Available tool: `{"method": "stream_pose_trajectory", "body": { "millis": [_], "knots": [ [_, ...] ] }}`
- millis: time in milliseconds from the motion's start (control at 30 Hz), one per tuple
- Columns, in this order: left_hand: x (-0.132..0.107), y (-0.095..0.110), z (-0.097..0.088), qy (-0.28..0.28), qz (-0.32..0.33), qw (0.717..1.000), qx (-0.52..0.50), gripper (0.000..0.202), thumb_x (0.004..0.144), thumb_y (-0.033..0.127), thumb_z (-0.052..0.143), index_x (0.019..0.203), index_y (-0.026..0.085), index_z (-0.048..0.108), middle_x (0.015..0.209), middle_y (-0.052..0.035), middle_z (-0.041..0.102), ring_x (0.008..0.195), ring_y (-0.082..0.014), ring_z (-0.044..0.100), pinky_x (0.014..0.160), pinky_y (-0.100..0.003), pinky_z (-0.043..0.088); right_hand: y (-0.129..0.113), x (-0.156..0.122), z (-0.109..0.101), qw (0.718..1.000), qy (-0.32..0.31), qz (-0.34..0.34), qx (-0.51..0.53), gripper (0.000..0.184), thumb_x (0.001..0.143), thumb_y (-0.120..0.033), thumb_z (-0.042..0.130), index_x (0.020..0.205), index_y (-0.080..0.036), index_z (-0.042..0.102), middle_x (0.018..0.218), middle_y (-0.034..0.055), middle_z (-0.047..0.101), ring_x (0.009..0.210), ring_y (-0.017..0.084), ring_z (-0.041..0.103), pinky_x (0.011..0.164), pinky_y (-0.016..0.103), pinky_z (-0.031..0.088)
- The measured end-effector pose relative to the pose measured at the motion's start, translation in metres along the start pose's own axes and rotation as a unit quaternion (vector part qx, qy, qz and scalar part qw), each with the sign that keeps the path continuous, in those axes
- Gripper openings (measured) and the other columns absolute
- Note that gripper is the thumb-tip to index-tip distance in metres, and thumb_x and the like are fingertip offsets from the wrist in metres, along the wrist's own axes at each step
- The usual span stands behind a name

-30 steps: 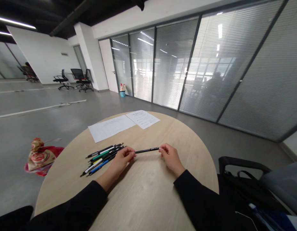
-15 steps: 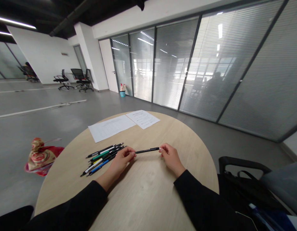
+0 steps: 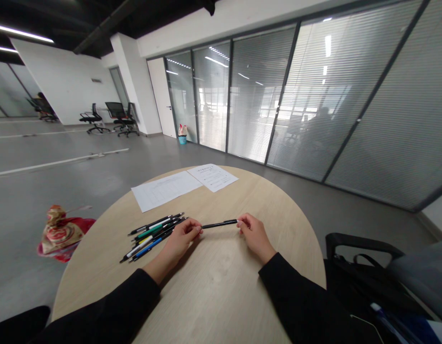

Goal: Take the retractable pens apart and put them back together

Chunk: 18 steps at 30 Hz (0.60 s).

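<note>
A person's left hand and right hand pinch a slim black pen at its two ends, the fingertips of each hand closed on it, the hands apart and the pen spanning the gap over a round pale-wood table. Just beside the left hand lies a loose pile of pens with black, white, green and blue barrels. Beyond the hands, near the table's far rim, rest a ruled sheet and a printed sheet, their small type unreadable; no brand can be made out on any pen. Black sleeves reach in from the near rim. Past the table's right rim sits a black bag with something blue at its lower edge. On the floor past the left rim lies a red patterned bundle. Far off, a white and red bag pokes from a teal waste bin against a glass partition with blinds.
</note>
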<state>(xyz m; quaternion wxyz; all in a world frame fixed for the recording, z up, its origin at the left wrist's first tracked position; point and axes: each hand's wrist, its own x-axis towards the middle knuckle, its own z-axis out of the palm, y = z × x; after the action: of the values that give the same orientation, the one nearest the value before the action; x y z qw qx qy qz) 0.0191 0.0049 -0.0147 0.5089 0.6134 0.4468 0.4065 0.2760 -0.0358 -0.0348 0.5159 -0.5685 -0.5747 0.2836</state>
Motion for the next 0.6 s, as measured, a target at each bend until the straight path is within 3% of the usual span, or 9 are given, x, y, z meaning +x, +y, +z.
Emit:
{"method": "stream_pose_trajectory", "body": {
  "millis": [600],
  "knots": [
    [0.0024,-0.0024,-0.0015,-0.001,0.004,1.000,0.015,0.033,0.072,0.047,0.073,0.081,0.017,0.063,0.065,0.0000,0.061,0.060,-0.0151,0.050,0.060,-0.027,0.035,0.0009,-0.0005,-0.0008,1.000,-0.005,-0.006,-0.009,0.017,0.090,-0.034,0.053,0.082,-0.021,0.061,0.075,0.0005,0.068,0.061,0.016,0.062,0.062,0.027,0.046]
  ]
}}
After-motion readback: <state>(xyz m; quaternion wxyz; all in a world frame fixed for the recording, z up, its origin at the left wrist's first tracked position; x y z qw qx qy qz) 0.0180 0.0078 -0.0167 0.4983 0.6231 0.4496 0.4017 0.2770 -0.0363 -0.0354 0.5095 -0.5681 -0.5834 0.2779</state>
